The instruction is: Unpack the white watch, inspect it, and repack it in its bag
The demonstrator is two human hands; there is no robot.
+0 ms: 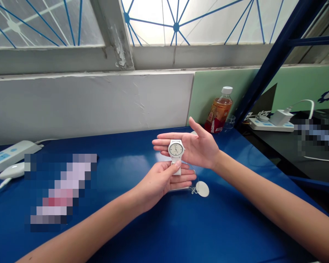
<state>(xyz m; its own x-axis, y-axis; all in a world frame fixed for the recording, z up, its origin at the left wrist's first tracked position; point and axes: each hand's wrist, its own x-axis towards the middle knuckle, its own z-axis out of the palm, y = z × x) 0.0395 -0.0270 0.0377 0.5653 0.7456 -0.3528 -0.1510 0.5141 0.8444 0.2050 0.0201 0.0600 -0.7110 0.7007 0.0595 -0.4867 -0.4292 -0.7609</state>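
A white wristwatch [176, 149] with a round pale dial is held up in front of me, face towards the camera. My left hand [164, 179] pinches its white strap between the thumb and the fingers beneath. My right hand [199, 146] lies open, palm up, behind the watch, with thumb raised and fingers stretched to the left. Whether the watch touches the right fingers I cannot tell. Below the hands, a round white tag [202, 189] on a small chain lies on the blue table [120, 233]; a pale object beside it is mostly hidden by my left hand.
A drink bottle [219, 111] with a white cap stands at the back right, near a blue metal frame post [274, 51]. Power strips lie left [13, 155] and right [271, 124]. A white charger [12, 171] is at the left, beside a pixelated area.
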